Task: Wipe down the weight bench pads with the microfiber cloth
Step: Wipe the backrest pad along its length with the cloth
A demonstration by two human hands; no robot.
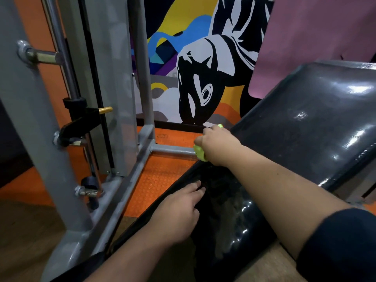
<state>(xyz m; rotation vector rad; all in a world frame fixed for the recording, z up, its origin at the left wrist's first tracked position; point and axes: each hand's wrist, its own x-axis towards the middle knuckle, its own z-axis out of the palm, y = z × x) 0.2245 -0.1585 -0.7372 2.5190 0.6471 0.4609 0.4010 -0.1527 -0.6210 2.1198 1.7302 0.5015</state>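
**Wiping the far end of a black bench pad**

We look down at a gym bench from above. Our right hand (pixel 213 144) is closed around a bunched lime-green microfiber cloth (pixel 200 154), pressing it at the far corner of the lower seat pad (pixel 230 216), right where that pad meets the angled back pad (pixel 317 127). Bits of green cloth show above and below the fist. Our left hand (pixel 179 212) lies open and flat, fingers spread, on the near left edge of the seat pad, holding nothing and seemingly bracing us.

Both pads are glossy black vinyl. The back pad shines with bright highlights, and the seat pad shows dull, smeary patches near the middle; we cannot tell which areas are already wiped. We judge the job to be partway through, with the cloth working the seat pad's far corner and much of both pads probably left.

To the left stands a grey steel rack frame (pixel 34 119) on orange rubber flooring (pixel 162 176). Behind is a colourful painted mural (pixel 193 68). We can read no brand, label or writing anywhere.
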